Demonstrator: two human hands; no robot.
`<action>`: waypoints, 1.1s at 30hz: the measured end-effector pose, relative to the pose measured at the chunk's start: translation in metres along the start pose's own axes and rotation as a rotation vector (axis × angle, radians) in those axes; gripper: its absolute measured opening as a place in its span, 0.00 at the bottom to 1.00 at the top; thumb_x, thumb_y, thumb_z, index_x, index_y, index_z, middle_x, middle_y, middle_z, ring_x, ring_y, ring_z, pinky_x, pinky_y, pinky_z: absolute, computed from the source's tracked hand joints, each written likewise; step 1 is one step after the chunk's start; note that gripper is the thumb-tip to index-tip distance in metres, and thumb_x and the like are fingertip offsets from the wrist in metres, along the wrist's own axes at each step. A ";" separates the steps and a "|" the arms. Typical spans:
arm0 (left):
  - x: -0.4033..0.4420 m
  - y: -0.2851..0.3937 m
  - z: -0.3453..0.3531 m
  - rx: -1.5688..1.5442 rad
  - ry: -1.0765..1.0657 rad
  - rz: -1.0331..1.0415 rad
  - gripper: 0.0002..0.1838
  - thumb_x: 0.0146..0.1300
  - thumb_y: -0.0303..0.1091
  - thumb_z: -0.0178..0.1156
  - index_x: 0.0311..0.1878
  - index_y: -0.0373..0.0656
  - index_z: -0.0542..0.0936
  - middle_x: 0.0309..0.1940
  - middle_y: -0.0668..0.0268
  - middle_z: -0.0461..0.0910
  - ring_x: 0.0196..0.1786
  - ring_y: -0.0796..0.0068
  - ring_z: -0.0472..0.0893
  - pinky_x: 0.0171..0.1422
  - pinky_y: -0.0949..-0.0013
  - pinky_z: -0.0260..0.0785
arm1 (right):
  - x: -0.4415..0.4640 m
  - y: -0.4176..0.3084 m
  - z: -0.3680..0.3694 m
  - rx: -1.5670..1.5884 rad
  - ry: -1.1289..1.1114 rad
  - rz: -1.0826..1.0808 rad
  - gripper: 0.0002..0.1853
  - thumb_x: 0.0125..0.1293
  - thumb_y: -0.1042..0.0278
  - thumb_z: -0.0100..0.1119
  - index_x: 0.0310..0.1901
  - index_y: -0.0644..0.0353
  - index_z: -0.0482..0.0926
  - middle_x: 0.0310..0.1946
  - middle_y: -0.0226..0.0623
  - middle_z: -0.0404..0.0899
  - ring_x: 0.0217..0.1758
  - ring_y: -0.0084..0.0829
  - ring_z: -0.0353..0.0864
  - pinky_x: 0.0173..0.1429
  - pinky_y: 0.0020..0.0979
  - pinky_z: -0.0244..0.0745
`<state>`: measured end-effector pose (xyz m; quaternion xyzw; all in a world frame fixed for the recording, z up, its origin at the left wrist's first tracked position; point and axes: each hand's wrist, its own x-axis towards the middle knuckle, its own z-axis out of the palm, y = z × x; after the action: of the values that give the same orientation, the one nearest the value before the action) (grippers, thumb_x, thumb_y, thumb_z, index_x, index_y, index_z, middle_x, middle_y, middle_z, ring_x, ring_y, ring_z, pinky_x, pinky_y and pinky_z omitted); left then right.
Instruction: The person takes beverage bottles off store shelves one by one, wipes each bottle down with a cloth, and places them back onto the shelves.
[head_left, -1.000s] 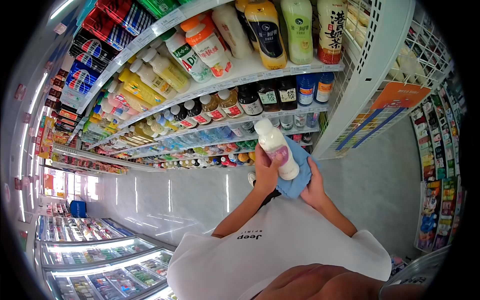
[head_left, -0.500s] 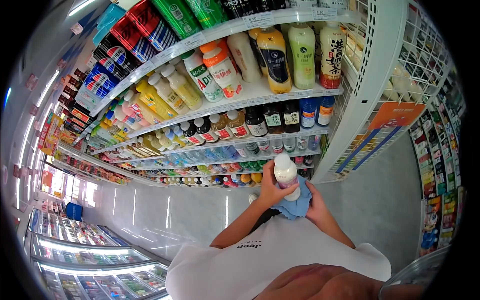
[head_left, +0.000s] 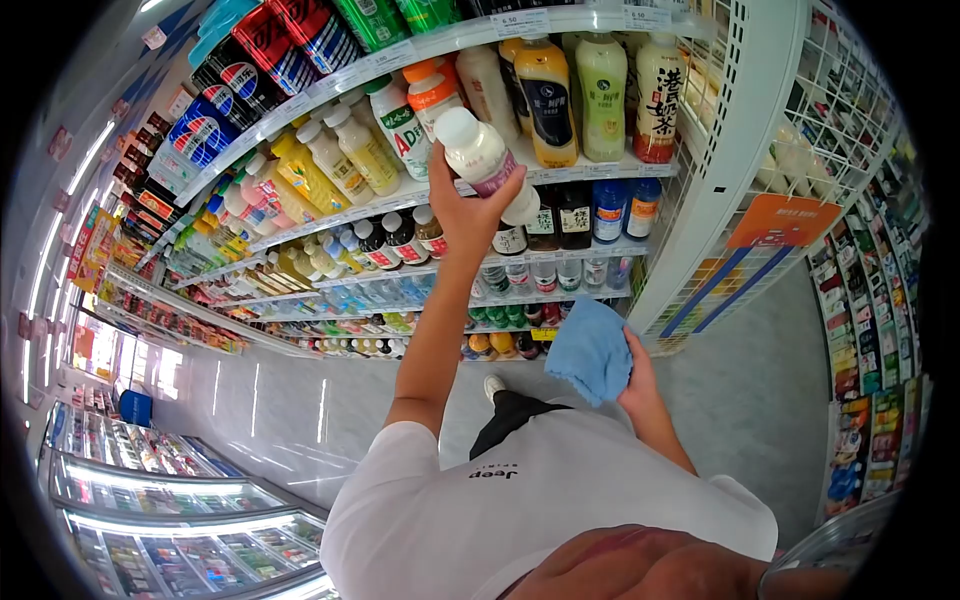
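My left hand [head_left: 462, 212] is wrapped round a white-capped drink bottle [head_left: 484, 158] with a purple label. It holds the bottle tilted in front of the second shelf [head_left: 425, 200], close to an orange-capped bottle [head_left: 430, 92] and an AD-labelled bottle [head_left: 398, 130]. Lower down, near my body, my right hand [head_left: 642, 375] grips a blue cloth [head_left: 592, 350] by its right side. The cloth hangs loosely, and the fingers behind it are partly hidden.
Dark-labelled yellow [head_left: 548, 105], pale green [head_left: 602, 105] and milk tea [head_left: 656, 105] bottles line the shelf's right end. Cans [head_left: 270, 50] stand above. A white wire-mesh end panel [head_left: 740, 150] with an orange sign [head_left: 783, 224] is at right, freezers [head_left: 170, 500] at lower left.
My left hand has lifted the bottle up and leftward from the cloth to the second shelf. The cloth, still in my right hand, is now apart from the bottle and spread more.
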<state>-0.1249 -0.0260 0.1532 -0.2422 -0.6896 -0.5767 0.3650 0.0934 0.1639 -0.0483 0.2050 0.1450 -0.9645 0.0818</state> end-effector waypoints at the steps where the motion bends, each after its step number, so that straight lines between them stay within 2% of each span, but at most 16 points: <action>1: 0.007 -0.001 0.000 -0.052 -0.009 -0.027 0.53 0.48 0.42 0.83 0.71 0.29 0.64 0.59 0.52 0.76 0.59 0.62 0.80 0.64 0.60 0.72 | -0.001 0.000 -0.003 -0.011 0.010 -0.002 0.29 0.79 0.52 0.49 0.72 0.63 0.68 0.69 0.45 0.74 0.70 0.45 0.76 0.76 0.48 0.69; 4: 0.022 -0.006 0.001 -0.167 -0.037 -0.089 0.51 0.50 0.41 0.82 0.72 0.32 0.63 0.60 0.54 0.75 0.60 0.62 0.79 0.64 0.61 0.72 | -0.006 0.001 -0.006 -0.030 0.025 -0.011 0.29 0.79 0.52 0.50 0.72 0.63 0.68 0.69 0.45 0.74 0.70 0.44 0.76 0.76 0.48 0.69; 7: 0.031 -0.005 -0.001 -0.187 -0.046 -0.053 0.50 0.50 0.41 0.81 0.71 0.32 0.64 0.61 0.54 0.73 0.62 0.63 0.77 0.67 0.60 0.69 | -0.006 0.000 -0.004 -0.027 0.002 -0.018 0.30 0.78 0.51 0.51 0.72 0.63 0.68 0.69 0.45 0.75 0.70 0.44 0.76 0.76 0.48 0.69; 11: 0.042 -0.003 -0.002 -0.021 -0.007 0.113 0.49 0.49 0.42 0.82 0.71 0.35 0.65 0.62 0.52 0.69 0.63 0.57 0.73 0.70 0.57 0.65 | 0.000 0.003 -0.006 -0.016 0.007 -0.019 0.31 0.77 0.50 0.52 0.72 0.63 0.67 0.69 0.45 0.75 0.70 0.44 0.76 0.76 0.48 0.69; 14: 0.051 -0.007 -0.002 0.128 -0.036 0.255 0.48 0.50 0.40 0.82 0.71 0.36 0.66 0.62 0.52 0.69 0.64 0.55 0.74 0.68 0.57 0.67 | 0.002 0.002 0.000 -0.028 0.005 -0.034 0.31 0.77 0.49 0.53 0.72 0.63 0.67 0.69 0.45 0.75 0.70 0.44 0.76 0.75 0.48 0.69; 20: 0.053 -0.016 0.008 0.000 -0.037 0.199 0.45 0.52 0.36 0.81 0.70 0.35 0.67 0.62 0.53 0.72 0.62 0.59 0.77 0.65 0.59 0.73 | 0.003 0.000 0.006 -0.052 0.023 -0.035 0.31 0.77 0.50 0.53 0.72 0.63 0.67 0.69 0.45 0.75 0.70 0.43 0.76 0.75 0.48 0.70; 23: 0.052 -0.007 0.011 -0.077 -0.067 0.144 0.48 0.53 0.36 0.81 0.72 0.35 0.63 0.67 0.51 0.70 0.66 0.61 0.76 0.71 0.59 0.69 | 0.002 -0.001 0.008 -0.045 0.028 -0.032 0.31 0.77 0.50 0.53 0.73 0.62 0.67 0.69 0.44 0.74 0.70 0.44 0.76 0.75 0.48 0.70; 26: 0.047 -0.009 0.016 -0.077 -0.091 0.068 0.48 0.54 0.37 0.81 0.72 0.35 0.63 0.67 0.52 0.71 0.66 0.62 0.76 0.72 0.60 0.68 | 0.003 -0.001 0.004 -0.044 0.028 -0.052 0.31 0.77 0.50 0.52 0.73 0.62 0.67 0.69 0.45 0.74 0.70 0.45 0.76 0.75 0.48 0.70; 29: 0.050 -0.001 0.017 0.068 -0.084 0.101 0.47 0.52 0.39 0.82 0.71 0.35 0.66 0.62 0.53 0.73 0.62 0.62 0.78 0.66 0.62 0.72 | 0.004 -0.002 0.002 -0.038 0.027 -0.063 0.31 0.78 0.50 0.51 0.73 0.62 0.67 0.69 0.45 0.75 0.70 0.45 0.76 0.75 0.48 0.70; 32: 0.052 -0.006 0.016 0.463 -0.008 0.343 0.45 0.51 0.42 0.82 0.70 0.36 0.70 0.56 0.55 0.75 0.53 0.63 0.80 0.57 0.63 0.74 | 0.001 -0.003 0.003 -0.034 0.025 -0.064 0.31 0.77 0.50 0.51 0.73 0.62 0.67 0.69 0.45 0.75 0.70 0.45 0.76 0.75 0.49 0.70; 33: 0.053 -0.009 0.017 0.437 0.003 0.345 0.45 0.52 0.42 0.82 0.70 0.37 0.71 0.55 0.56 0.75 0.50 0.63 0.80 0.54 0.63 0.74 | 0.000 -0.003 0.003 -0.035 0.024 -0.065 0.31 0.77 0.50 0.51 0.73 0.62 0.67 0.69 0.45 0.75 0.70 0.45 0.76 0.75 0.49 0.70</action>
<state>-0.1681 -0.0160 0.1886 -0.2705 -0.7456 -0.3441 0.5025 0.0914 0.1657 -0.0452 0.2103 0.1695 -0.9614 0.0524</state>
